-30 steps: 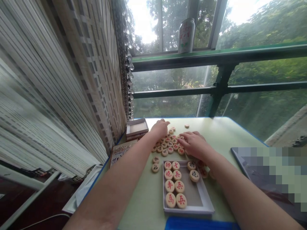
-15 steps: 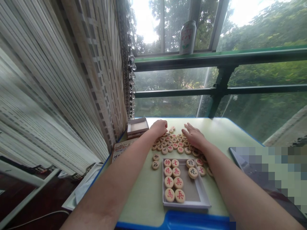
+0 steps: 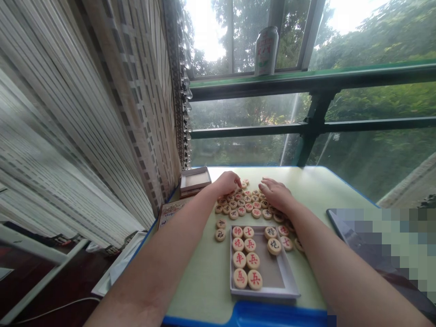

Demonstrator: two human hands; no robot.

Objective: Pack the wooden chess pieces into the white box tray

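Note:
My left hand [image 3: 229,182] is at the far left edge of a spread of round wooden Chinese chess pieces [image 3: 241,210]. Its fingers are curled, the fingertips beside a piece [image 3: 243,185] at the back; what lies inside them is hidden. Flat over the right side of the spread rests my right hand [image 3: 276,194], fingers stretched out, covering some pieces. Nearer me a shallow grey box [image 3: 275,290] holds two columns of red-marked pieces [image 3: 239,260] on its left and two black-marked pieces [image 3: 274,246] at its upper right.
Two loose pieces [image 3: 220,235] lie left of the box. An empty box lid [image 3: 195,179] and a printed box [image 3: 170,211] sit at the table's left edge. A dark, partly pixelated object [image 3: 344,227] is at right. A can [image 3: 266,51] stands on the window ledge.
My left hand has shifted slightly right, its fingertips now closer to the back pieces. The right hand has barely moved, and the pieces in the box are the same.

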